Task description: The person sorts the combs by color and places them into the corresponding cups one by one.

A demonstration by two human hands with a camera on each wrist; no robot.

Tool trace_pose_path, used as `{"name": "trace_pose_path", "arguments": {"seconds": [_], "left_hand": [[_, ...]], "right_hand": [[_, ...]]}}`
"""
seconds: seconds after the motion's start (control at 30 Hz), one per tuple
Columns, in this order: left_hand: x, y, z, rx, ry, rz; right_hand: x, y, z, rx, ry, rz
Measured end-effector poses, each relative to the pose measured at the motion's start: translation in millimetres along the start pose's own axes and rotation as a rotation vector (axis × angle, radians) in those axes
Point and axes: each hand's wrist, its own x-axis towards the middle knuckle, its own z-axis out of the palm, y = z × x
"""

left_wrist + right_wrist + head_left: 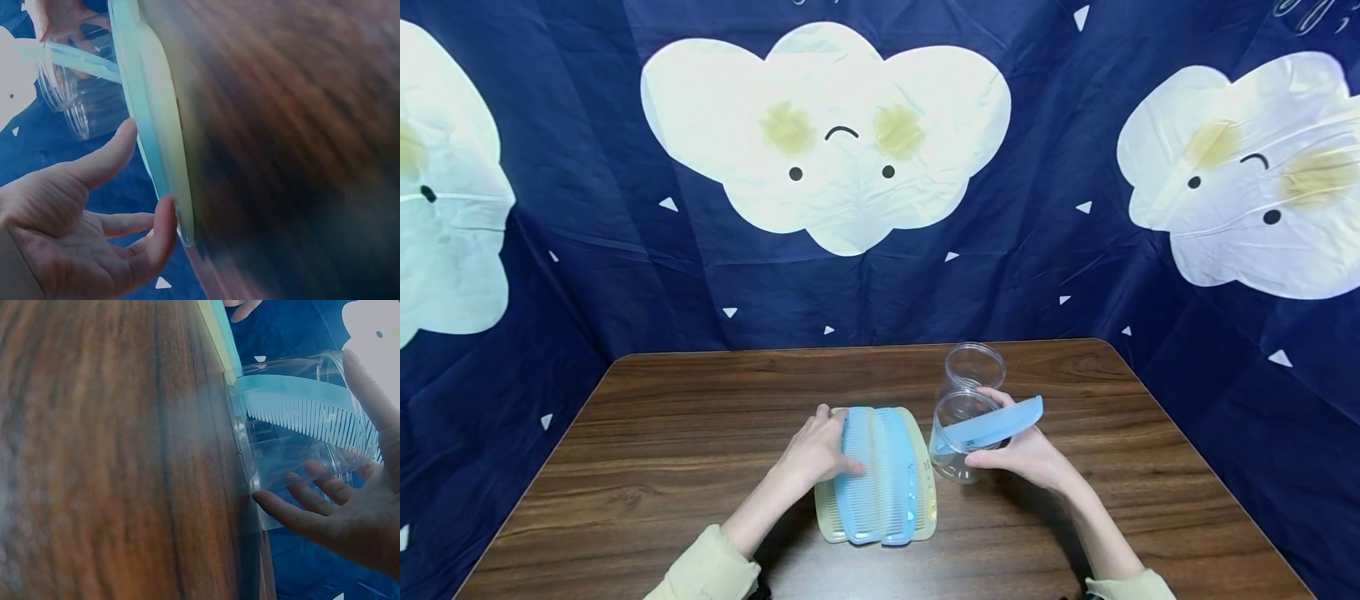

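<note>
A pile of overlapping blue and yellow-green combs (891, 475) lies on the table. My left hand (816, 450) rests at its left side, thumb over the teeth of a blue comb and fingers near the far left edge; in the left wrist view, the left hand (94, 212) has its fingers spread against the pile's edge. To the right stands a clear plastic jar (955, 468), with a blue comb (1000, 423) slanting out over its rim. My right hand (1026, 454) holds this jar from the right, thumb in front and fingers behind; the right wrist view shows the comb (294, 394) inside.
Another clear jar (975, 357) stands directly behind the first. The brown wood-grain table (700, 433) extends to both sides. A dark blue cloth (865, 300) with white clouds hangs behind and beside it.
</note>
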Motion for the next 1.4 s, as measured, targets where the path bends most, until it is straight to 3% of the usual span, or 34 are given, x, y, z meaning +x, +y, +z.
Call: {"name": "trace_pose_path", "arguments": {"seconds": [0.63, 1.13, 1.4], "left_hand": [[5.4, 7.2, -0.7, -0.049, -0.075, -0.096], [1.9, 6.4, -2.6, -0.107, -0.062, -0.117], [2.1, 2.7, 2.7, -0.133, -0.022, -0.078]], "right_hand": [[0.0, 2.0, -0.3, 0.013, -0.007, -0.005], [-0.8, 1.8, 0.0, 0.007, -0.009, 0.002], [-0.5, 0.4, -0.3, 0.010, -0.009, 0.002]]}}
